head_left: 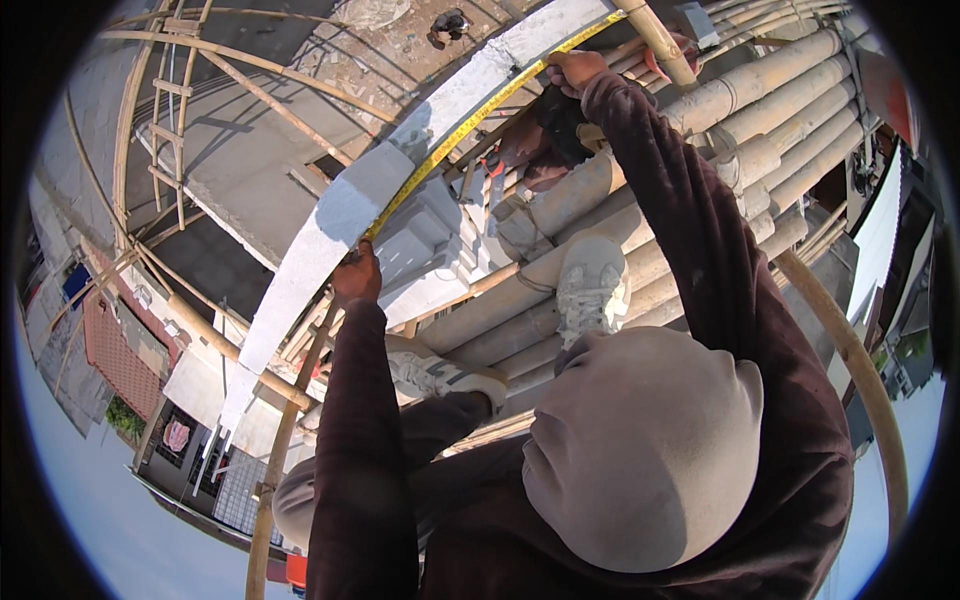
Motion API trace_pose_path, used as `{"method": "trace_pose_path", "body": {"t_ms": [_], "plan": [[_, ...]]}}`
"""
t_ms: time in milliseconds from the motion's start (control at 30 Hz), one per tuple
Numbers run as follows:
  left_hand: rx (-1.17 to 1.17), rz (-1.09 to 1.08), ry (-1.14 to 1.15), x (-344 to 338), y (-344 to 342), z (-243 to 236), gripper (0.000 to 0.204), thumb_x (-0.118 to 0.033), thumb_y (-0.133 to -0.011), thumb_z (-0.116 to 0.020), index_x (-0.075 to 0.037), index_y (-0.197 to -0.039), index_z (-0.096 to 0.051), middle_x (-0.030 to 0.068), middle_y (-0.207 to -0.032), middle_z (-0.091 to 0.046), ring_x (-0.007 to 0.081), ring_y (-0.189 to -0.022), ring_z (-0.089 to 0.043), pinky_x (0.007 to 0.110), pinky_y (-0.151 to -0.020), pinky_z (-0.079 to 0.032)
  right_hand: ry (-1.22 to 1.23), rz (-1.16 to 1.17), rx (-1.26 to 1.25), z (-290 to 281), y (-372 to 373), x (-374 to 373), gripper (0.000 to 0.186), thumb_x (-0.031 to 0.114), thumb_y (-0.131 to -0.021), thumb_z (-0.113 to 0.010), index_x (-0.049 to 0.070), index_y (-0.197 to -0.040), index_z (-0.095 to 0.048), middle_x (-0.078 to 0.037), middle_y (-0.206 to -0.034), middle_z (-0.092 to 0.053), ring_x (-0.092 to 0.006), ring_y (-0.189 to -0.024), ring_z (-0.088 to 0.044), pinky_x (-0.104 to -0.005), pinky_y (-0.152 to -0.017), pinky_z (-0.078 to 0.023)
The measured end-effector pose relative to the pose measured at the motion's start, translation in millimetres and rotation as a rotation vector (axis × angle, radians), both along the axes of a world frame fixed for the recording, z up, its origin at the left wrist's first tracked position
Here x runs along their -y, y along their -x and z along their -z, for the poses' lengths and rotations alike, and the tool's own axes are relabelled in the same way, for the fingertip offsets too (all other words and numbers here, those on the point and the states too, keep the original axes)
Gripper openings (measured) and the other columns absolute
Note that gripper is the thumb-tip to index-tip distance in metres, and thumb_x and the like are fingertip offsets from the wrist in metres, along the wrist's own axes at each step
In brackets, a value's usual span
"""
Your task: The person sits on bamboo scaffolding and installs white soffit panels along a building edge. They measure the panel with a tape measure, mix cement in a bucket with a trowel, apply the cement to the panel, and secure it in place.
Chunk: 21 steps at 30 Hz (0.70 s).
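Note:
A yellow measuring tape (463, 131) is stretched along the near edge of a long pale concrete beam (380, 172), which curves across the view from lower left to upper right. My left hand (357, 276) is closed on the tape's lower end, beside the beam's smooth white part. Farther up and to the right, my right hand (577, 72) pinches the tape against the beam's edge. Beyond that hand, the tape runs on toward a bamboo upright. Dark brown sleeves cover both my arms. What lies inside my left fingers is hidden.
Thick bamboo poles (560, 207) form the platform under white shoes (592, 285). A bamboo upright (655, 40) stands near my right hand. White stepped moulding (425, 240) lies below the tape. Bamboo scaffolding (165, 120) stands at left, above a grey slab. The ground is far below.

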<state>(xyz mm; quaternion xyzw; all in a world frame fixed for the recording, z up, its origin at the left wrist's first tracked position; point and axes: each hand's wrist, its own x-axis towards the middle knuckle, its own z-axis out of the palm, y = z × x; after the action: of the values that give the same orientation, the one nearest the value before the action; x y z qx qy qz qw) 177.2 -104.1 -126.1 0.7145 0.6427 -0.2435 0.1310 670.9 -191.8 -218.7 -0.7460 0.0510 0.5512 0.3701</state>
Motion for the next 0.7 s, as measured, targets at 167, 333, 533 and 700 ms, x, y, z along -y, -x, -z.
{"method": "trace_pose_path", "body": {"t_ms": [167,333,533,700], "plan": [[-0.034,0.042,0.028,0.7,-1.1,-0.8,0.07,-0.064,-0.094,-0.04,-0.002,-0.094,-0.072,0.0285,-0.087,-0.069,0.0462,-0.089,-0.067,0.052,-0.079,-0.053,0.002,-0.014,0.011,-6.3,0.7,0.0,0.02,0.032,-0.091,-0.066,0.014,-0.1,-0.07,0.007,-0.086,-0.068,-0.0049,-0.073,-0.06,-0.0266,-0.069,-0.048],[0.071,-0.01,0.0,3.2,-24.2,-23.6,0.068,-0.063,-0.093,-0.045,-0.001,-0.094,-0.072,0.0285,-0.089,-0.069,0.0461,-0.09,-0.067,0.051,-0.081,-0.053,-0.067,0.11,0.042,-18.7,6.0,-0.8,0.016,0.022,-0.087,-0.07,0.006,-0.089,-0.069,0.001,-0.076,-0.066,-0.0093,-0.063,-0.06,-0.0258,-0.058,-0.049],[0.063,-0.175,0.007,-0.6,-25.8,-22.1,0.071,-0.065,-0.087,-0.054,0.002,-0.101,-0.07,0.0276,-0.091,-0.07,0.0458,-0.093,-0.067,0.05,-0.082,-0.053,-0.024,0.052,0.038,-22.1,2.2,-2.1,0.022,0.024,-0.087,-0.069,0.004,-0.081,-0.068,-0.002,-0.071,-0.065,-0.0104,-0.06,-0.059,-0.0258,-0.051,-0.046],[0.543,-0.221,0.243,19.0,-14.6,-22.5,0.063,-0.058,-0.09,-0.059,0.003,-0.1,-0.068,0.0164,-0.081,-0.067,0.0331,-0.082,-0.065,0.042,-0.078,-0.05,0.006,0.086,0.017,-22.0,13.5,3.0,0.027,0.031,-0.089,-0.067,0.007,-0.076,-0.068,0.0,-0.07,-0.064,-0.0098,-0.061,-0.057,-0.0277,-0.054,-0.044]]}}
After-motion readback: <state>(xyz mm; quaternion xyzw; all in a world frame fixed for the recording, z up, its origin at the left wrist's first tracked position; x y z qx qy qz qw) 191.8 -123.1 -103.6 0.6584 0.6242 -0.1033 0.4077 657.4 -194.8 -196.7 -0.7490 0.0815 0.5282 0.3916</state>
